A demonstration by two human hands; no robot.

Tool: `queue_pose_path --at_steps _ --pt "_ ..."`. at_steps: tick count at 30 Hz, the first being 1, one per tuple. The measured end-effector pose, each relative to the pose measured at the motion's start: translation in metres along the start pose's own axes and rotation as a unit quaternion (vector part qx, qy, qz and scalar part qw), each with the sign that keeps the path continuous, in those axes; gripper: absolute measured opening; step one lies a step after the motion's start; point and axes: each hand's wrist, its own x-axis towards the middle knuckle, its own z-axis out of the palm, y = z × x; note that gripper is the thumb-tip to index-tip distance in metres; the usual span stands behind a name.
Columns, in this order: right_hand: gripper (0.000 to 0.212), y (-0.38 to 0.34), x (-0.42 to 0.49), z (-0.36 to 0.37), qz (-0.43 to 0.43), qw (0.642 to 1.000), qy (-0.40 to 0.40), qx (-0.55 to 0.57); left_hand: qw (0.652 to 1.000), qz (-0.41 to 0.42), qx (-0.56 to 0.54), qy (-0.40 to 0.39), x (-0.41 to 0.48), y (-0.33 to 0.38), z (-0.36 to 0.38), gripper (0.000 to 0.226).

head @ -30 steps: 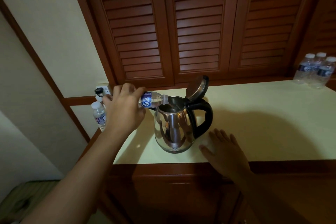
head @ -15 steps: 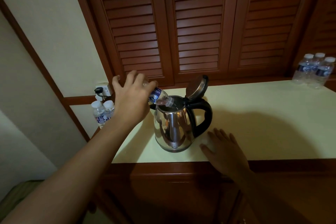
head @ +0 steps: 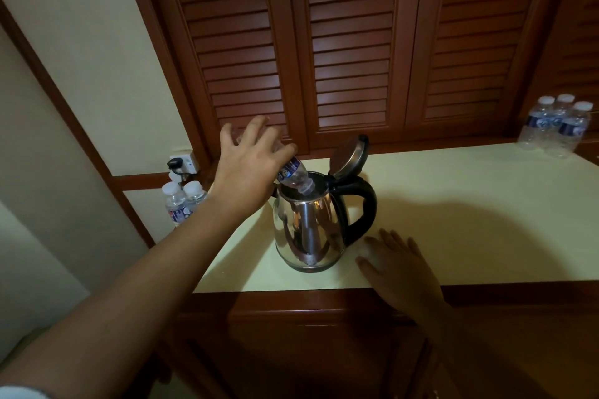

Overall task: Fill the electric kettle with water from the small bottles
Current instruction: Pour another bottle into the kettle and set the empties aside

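A steel electric kettle [head: 308, 230] with a black handle stands on the cream counter [head: 470, 204], its lid [head: 350, 155] tipped up and back. My left hand [head: 249, 168] holds a small water bottle [head: 295, 176] tilted steeply, neck down inside the kettle's mouth; most of the bottle is hidden behind the hand. My right hand [head: 397, 266] lies flat on the counter's front edge, just right of the kettle, fingers straight.
Two small capped bottles [head: 183, 201] stand at the counter's left end below a wall socket [head: 183, 163]. Three more bottles [head: 557, 125] stand at the far right back. Brown louvred doors [head: 350, 42] rise behind the counter.
My left hand has lifted the bottle's base, so the bottle went from nearly level to steeply tilted into the kettle. The right hand has stayed put.
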Motion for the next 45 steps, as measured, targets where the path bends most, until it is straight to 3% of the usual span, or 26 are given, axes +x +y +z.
queue_pose_path --at_steps 7,22,27,38,45 --pt "0.046 -0.001 -0.004 -0.004 -0.009 1.0 0.006 0.018 0.998 0.048 0.027 0.023 0.009 -0.003 -0.008 0.063" --pt "0.045 0.0 -0.004 -0.004 -0.015 0.999 0.016 0.037 0.992 0.083 0.073 0.053 0.009 -0.012 -0.014 0.063" --pt "0.043 0.0 -0.006 -0.004 -0.014 0.999 0.02 0.043 0.992 0.093 0.086 0.019 -0.003 -0.009 -0.003 0.056" --pt "0.044 0.001 -0.007 -0.005 -0.018 0.999 0.026 0.042 0.997 -0.009 0.072 -0.014 -0.017 -0.013 -0.003 0.062" --pt "0.038 -0.006 -0.018 -0.015 -0.005 0.99 0.081 0.12 0.992 -0.107 -0.066 -0.001 -0.055 0.002 0.011 0.059"
